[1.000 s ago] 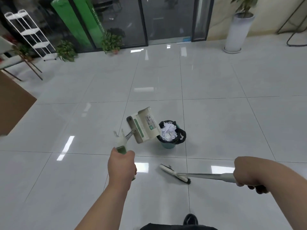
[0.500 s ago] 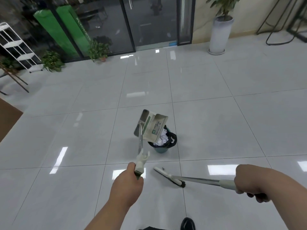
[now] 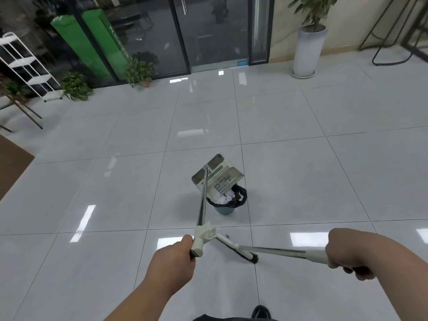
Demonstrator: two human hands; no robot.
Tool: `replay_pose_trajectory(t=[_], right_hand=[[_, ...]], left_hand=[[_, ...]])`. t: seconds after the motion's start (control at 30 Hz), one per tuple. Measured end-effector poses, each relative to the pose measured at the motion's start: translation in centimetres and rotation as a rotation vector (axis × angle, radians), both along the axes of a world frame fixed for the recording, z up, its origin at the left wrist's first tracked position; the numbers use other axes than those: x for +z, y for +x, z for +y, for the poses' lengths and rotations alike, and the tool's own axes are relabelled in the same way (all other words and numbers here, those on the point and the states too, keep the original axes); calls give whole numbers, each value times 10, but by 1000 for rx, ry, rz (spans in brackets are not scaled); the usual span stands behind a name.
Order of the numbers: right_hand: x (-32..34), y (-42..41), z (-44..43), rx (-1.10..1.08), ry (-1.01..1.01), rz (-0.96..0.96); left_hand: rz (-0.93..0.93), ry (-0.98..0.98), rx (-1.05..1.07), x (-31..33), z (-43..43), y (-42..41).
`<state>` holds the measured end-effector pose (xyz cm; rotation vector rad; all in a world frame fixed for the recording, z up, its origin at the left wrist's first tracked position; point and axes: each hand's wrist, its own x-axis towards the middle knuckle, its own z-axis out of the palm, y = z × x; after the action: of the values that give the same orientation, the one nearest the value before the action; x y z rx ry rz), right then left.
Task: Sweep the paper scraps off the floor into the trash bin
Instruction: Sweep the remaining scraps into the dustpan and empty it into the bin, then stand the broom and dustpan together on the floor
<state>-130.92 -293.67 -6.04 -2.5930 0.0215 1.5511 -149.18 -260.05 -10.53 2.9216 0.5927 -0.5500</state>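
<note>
Left hand (image 3: 172, 260) gripping the dustpan (image 3: 218, 179) handle, pan now swung from beside the trash bin (image 3: 228, 205) to tipped over it, paper scraps (image 3: 225, 197) inside the bin, right hand (image 3: 347, 253) still gripping the broom (image 3: 245, 251)

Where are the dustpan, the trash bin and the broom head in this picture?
dustpan (image 3: 223, 179), head view, on its labelled panel.
trash bin (image 3: 223, 210), head view, on its teal outer wall.
broom head (image 3: 231, 244), head view, on the white bar above the bristles.
</note>
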Motion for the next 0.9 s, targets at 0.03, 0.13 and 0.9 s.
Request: replay_pose_trajectory(t=[0.03, 0.13, 0.9], right_hand=[[-1, 0, 0, 5, -4, -2], [-1, 0, 2, 26, -14, -12], [-27, -24, 188, -3, 694, -381]], left_hand=[[1, 6, -4, 1, 1, 0], [-13, 12, 12, 5, 3, -3], [-514, -304, 875, 32, 129, -67]])
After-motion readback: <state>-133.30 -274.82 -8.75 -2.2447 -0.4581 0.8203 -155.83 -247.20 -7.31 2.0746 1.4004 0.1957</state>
